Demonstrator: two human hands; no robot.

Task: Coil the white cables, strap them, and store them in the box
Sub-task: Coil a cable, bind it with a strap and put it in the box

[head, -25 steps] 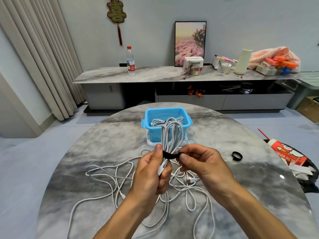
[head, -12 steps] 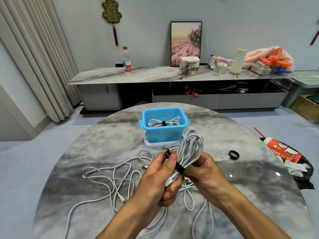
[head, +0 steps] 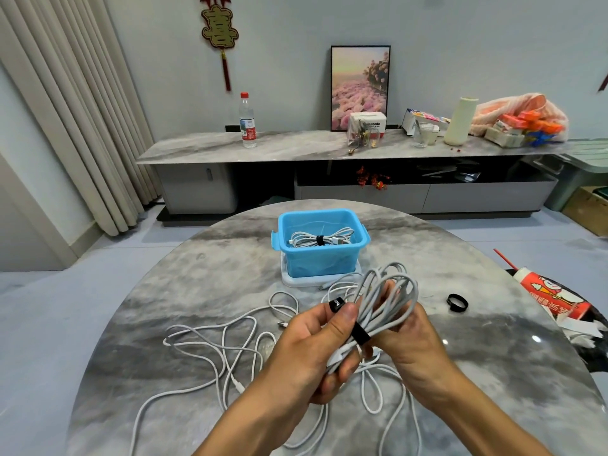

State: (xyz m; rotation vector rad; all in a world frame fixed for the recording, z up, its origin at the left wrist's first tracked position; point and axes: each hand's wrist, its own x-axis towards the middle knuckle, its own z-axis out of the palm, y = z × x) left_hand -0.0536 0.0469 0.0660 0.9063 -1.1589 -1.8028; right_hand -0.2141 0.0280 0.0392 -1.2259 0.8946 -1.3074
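Both my hands hold a coiled white cable [head: 385,301] above the round marble table [head: 184,301]. A black strap [head: 360,335] wraps the coil's lower part, and its free end [head: 336,305] sticks out by my left thumb. My left hand [head: 316,343] grips the coil at the strap. My right hand [head: 411,337] holds the coil from behind, fingers curled round it. Beyond them a blue box [head: 320,248] stands on its white lid, with one strapped white cable [head: 320,240] inside. Loose white cables [head: 223,353] sprawl on the table under my hands.
A spare black strap ring [head: 457,303] lies on the table to the right. A red-and-white paper bag [head: 552,301] and dark bag sit past the table's right edge. A long cabinet [head: 329,149] with a bottle and clutter runs along the far wall.
The coil tilted from upright to leaning right and moved lower right, away from the box. The strap now circles the bundle, its end by my left thumb.
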